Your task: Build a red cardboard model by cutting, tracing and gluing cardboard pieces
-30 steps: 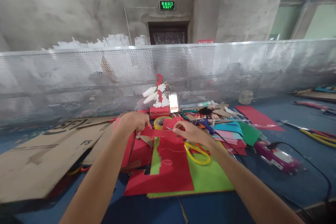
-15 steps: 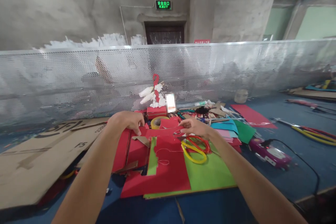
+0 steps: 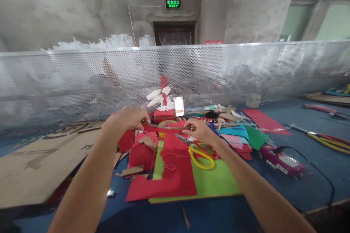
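A narrow red strip (image 3: 164,129) with a dark upper edge stretches between my hands. My left hand (image 3: 129,119) is closed on its left end, and my right hand (image 3: 197,130) pinches its right end. Below it lie a large red sheet (image 3: 177,174) with a cut-out and a white string loop, on a lime green sheet (image 3: 213,182). Open scissors with yellow and red handles (image 3: 203,159) rest on the sheets near my right hand. A roll of tape (image 3: 162,133) shows partly behind the strip.
Flattened cardboard (image 3: 54,156) covers the left side. Right of my arm lie coloured papers (image 3: 235,131), a purple device (image 3: 283,162) with a black cable and more scissors (image 3: 322,139). A perforated metal screen (image 3: 218,76) stands behind, with a white-and-red ornament (image 3: 161,98) before it.
Both hands have lifted the red strip off the papers and turned it nearly edge-on. More red pieces and cardboard scraps show below my left hand. The view has shifted slightly.
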Available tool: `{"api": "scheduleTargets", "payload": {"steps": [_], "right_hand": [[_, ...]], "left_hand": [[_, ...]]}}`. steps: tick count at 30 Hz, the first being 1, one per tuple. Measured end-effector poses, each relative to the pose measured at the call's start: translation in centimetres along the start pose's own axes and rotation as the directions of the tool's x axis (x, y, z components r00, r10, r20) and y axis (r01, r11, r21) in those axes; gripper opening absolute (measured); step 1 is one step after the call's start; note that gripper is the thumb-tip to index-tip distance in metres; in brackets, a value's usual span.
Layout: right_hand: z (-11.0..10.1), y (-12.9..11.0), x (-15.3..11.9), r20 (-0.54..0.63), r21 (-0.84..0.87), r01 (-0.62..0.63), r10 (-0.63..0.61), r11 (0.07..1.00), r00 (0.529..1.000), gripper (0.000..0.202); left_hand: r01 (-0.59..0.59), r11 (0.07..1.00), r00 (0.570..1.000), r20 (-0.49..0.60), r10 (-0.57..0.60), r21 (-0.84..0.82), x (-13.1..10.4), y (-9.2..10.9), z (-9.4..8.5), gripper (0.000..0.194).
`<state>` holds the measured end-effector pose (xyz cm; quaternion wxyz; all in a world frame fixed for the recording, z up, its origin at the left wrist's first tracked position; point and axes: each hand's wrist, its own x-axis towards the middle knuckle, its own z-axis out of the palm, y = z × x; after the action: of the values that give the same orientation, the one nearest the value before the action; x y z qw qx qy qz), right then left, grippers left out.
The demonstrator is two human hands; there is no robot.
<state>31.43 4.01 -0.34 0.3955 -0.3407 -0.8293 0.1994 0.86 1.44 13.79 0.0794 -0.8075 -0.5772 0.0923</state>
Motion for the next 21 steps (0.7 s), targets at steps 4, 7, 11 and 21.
{"api": "scheduleTargets", "payload": {"steps": [4,7,11,21], "right_hand": [[-0.4,-0.1,0.1,-0.085,-0.115,0.098,-0.108,0.989,0.990,0.017],[-0.6,0.1,0.1,-0.129,-0.212,0.151,-0.180,0.966,0.975,0.010],[-1.0,0.3,-0.1,-0.112,-0.326,0.236,-0.286,0.915,0.952,0.004],[-0.7,-0.1,-0.6,0.025,-0.361,0.311,-0.324,0.879,0.946,0.022]], "left_hand": [[-0.009,0.995,0.995,-0.100,0.018,0.097,-1.5,0.7,-0.9,0.020],[-0.010,0.984,0.976,-0.212,0.049,0.179,-2.3,1.5,-0.5,0.020],[0.031,0.981,0.941,-0.337,0.036,0.190,-3.3,2.4,2.1,0.025],[0.063,0.823,0.821,-0.439,-0.364,-0.564,-7.5,-3.7,9.1,0.053]]}}
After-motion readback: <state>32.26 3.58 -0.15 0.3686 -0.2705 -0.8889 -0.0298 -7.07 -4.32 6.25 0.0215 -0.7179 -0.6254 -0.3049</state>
